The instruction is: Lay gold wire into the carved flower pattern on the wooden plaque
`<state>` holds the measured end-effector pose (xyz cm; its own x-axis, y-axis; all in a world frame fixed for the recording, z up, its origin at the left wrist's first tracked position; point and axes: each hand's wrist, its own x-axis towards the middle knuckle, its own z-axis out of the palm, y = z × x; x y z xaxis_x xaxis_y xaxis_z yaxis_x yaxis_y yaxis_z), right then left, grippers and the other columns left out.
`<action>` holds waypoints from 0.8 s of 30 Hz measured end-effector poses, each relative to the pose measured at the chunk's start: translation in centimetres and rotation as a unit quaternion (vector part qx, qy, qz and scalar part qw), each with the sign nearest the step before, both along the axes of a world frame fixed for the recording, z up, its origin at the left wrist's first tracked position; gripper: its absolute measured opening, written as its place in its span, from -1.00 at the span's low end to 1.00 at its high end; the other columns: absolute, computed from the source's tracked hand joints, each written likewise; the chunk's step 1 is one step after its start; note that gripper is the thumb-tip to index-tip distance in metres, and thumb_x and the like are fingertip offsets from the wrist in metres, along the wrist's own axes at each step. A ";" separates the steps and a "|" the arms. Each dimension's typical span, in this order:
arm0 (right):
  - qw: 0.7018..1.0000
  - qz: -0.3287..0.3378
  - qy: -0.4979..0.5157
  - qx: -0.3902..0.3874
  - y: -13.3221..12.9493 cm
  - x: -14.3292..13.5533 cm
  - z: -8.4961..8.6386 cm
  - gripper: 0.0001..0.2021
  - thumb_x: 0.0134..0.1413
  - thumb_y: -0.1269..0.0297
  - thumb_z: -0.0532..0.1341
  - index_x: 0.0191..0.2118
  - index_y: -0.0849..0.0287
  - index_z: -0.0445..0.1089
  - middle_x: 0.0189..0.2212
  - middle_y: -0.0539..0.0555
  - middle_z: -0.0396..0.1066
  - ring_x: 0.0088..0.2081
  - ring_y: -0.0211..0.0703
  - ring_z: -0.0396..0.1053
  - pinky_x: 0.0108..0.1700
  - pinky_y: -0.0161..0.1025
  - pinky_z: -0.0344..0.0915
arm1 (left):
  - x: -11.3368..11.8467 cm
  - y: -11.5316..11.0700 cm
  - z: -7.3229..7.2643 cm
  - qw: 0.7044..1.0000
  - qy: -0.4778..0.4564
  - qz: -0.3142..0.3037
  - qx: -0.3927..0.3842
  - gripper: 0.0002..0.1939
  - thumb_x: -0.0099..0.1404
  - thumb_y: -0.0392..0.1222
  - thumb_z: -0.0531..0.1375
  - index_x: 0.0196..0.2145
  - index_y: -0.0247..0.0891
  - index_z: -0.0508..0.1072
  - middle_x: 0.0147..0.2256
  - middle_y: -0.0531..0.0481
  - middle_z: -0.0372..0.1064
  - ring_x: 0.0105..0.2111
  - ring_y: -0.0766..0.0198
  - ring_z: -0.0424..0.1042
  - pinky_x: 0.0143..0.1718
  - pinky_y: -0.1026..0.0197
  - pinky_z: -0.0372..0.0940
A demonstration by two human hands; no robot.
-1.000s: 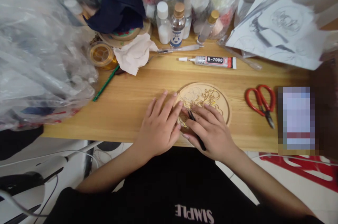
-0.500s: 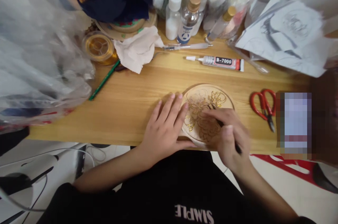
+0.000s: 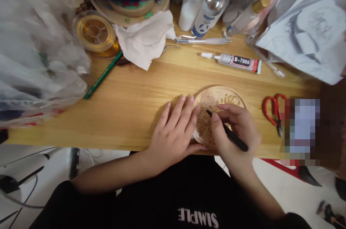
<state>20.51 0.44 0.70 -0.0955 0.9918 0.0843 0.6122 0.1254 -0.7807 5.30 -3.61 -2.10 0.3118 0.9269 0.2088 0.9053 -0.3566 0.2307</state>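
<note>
A round pale wooden board (image 3: 213,89) lies near the table's front edge. It carries a drawn outline of flowers, with shaped gold wire (image 3: 231,99) along parts of it. My left hand (image 3: 173,133) rests flat, its fingers spread, at the board's left edge. Above the board's right side, my right hand (image 3: 239,128) grips slim black tweezers (image 3: 234,138). Their tip points up and left over the pattern, close to my left index finger. Whether a piece of wire sits in the tip I cannot tell. My right hand covers the board's lower right part.
Red-handled pliers (image 3: 274,112) lie to the right, beside a blurred-out screen. Behind the board are a B-7000 glue tube (image 3: 240,62), a pen (image 3: 202,41) and bottles (image 3: 211,9). A gold wire spool (image 3: 94,32), crumpled tissue (image 3: 146,38) and green pencil (image 3: 102,76) lie left.
The view has shifted, so things look displaced. My right hand has turned and the tweezers now lie across the board, tip up and left. My left hand stays at the board's edge.
</note>
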 end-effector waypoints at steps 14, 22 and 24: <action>1.000 -0.016 -0.014 0.002 -0.2 -0.7 -0.3 -0.75 0.12 0.39 0.23 -0.06 0.05 0.34 -0.37 -0.08 0.45 -0.38 -0.32 0.43 -0.26 -0.33 0.44 | -0.1 0.0 0.1 1.000 -0.003 -0.004 -0.002 -0.11 0.33 0.38 -0.12 0.24 -0.51 0.22 0.26 -0.34 0.11 0.26 -0.15 0.12 0.20 -0.11 0.07; 0.998 -0.031 -0.045 0.008 -0.2 -0.9 -0.3 -0.76 0.12 0.37 0.23 -0.07 0.06 0.33 -0.37 -0.07 0.45 -0.39 -0.32 0.43 -0.27 -0.31 0.42 | -0.1 -0.1 0.0 1.000 -0.005 -0.003 -0.002 -0.11 0.33 0.38 -0.11 0.24 -0.50 0.22 0.26 -0.33 0.12 0.26 -0.16 0.12 0.20 -0.11 0.06; 0.998 -0.026 -0.049 0.015 -0.2 -1.0 -0.2 -0.76 0.12 0.38 0.22 -0.07 0.06 0.32 -0.38 -0.07 0.45 -0.38 -0.32 0.43 -0.26 -0.31 0.43 | -0.1 -0.1 0.0 1.000 -0.005 -0.003 -0.003 -0.12 0.33 0.38 -0.10 0.24 -0.50 0.22 0.26 -0.32 0.12 0.26 -0.15 0.12 0.21 -0.11 0.06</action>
<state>19.55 0.26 0.52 -0.0523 0.9930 0.1060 0.6919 0.1126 -0.7131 5.19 -3.69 -2.10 0.3151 0.9266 0.2053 0.9011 -0.3600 0.2416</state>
